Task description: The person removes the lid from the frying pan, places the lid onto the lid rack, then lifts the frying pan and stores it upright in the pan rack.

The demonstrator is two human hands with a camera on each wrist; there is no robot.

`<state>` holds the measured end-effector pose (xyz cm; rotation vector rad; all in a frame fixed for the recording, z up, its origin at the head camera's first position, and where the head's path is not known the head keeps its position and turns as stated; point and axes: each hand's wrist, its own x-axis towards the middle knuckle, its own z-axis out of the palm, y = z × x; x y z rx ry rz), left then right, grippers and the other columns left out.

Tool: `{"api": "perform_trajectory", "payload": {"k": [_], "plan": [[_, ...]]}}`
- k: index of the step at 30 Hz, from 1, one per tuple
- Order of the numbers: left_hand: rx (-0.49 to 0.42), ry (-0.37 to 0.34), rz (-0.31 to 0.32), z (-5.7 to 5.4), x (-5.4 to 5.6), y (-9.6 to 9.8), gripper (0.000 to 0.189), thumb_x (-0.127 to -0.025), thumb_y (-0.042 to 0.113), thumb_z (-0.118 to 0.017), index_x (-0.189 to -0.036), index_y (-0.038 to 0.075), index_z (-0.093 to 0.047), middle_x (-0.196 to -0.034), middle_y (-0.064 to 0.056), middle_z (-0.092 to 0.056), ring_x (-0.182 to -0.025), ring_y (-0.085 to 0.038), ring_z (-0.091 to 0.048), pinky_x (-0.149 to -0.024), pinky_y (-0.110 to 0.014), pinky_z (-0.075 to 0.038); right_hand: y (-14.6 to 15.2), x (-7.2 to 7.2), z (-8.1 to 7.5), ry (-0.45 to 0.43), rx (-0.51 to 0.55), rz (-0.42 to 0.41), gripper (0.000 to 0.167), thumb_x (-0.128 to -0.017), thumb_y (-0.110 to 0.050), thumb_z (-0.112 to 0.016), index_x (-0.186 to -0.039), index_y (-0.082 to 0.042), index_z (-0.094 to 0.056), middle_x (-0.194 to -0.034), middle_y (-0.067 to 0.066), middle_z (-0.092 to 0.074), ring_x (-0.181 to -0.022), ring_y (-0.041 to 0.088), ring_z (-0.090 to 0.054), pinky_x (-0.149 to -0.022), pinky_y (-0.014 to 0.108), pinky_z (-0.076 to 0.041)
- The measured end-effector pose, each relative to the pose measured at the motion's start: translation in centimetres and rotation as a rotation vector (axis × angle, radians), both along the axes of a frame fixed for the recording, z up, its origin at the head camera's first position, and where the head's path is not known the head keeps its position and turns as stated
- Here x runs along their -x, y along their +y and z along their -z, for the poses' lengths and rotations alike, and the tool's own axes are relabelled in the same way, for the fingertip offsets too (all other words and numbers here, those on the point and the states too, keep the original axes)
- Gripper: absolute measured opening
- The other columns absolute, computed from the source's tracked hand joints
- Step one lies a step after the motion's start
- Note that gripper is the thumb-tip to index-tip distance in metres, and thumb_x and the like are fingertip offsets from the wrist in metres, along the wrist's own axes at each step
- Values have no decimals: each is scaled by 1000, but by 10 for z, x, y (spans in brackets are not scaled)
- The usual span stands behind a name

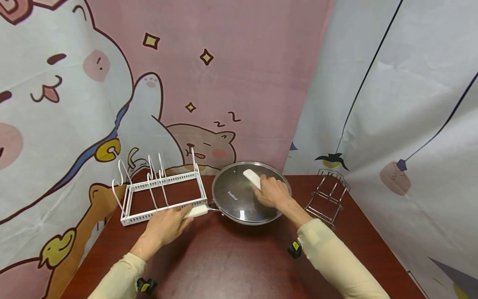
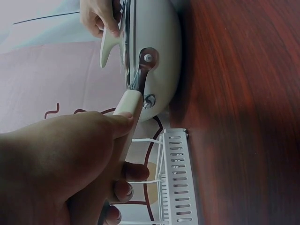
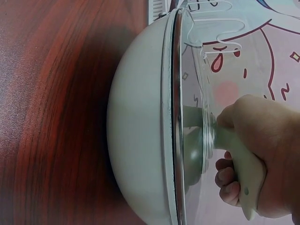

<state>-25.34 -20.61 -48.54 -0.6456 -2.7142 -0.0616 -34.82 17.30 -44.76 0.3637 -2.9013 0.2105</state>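
A cream-coloured wok (image 3: 136, 117) stands on the table, topped by a glass lid (image 1: 235, 187) with a metal rim. My left hand (image 1: 168, 224) grips the wok's long pale handle (image 2: 129, 105), thumb along its top and fingers curled beneath. At the lid's knob, a pale upright-style handle (image 3: 243, 173), my right hand (image 1: 274, 192) has its fingers wrapped round. The lid lies over the wok's mouth, its rim right at the wok's edge in the right wrist view.
Left of the wok sits a white wire rack (image 1: 164, 207) with upright dividers, close behind my left hand. A small metal wire rack (image 1: 326, 203) stands on the right. The red-brown table (image 1: 231, 261) ends at a cartoon-printed curtain (image 1: 254, 83) behind.
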Motion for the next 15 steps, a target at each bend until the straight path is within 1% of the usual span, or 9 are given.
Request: {"api": "perform_trajectory", "payload": {"k": [5,9,15], "plan": [[-2,3,6,1,1,-1,30,-107,38,-77,-129,19,-70,-85,-11,-77,-69,-36,-75,-51,-48,-50,0,0,0,-5,1,10,45,-106,-45,-71,-117,-2,-60,-91,20,-73,-73,38,-74,-59,52,-58],[-12,17,15,2,2,-1,28,-106,38,-77,-125,20,-69,-81,-10,-75,-66,-35,-73,-49,-46,-47,0,0,0,-7,10,11,45,-107,-45,-71,-118,-2,-60,-91,19,-72,-73,38,-74,-59,52,-58],[-16,12,24,2,2,-1,27,-106,38,-78,-123,18,-69,-81,-10,-74,-66,-35,-73,-50,-46,-47,1,0,0,-21,28,5,45,-107,-45,-71,-117,-3,-60,-89,17,-71,-71,35,-72,-58,50,-57]]}}
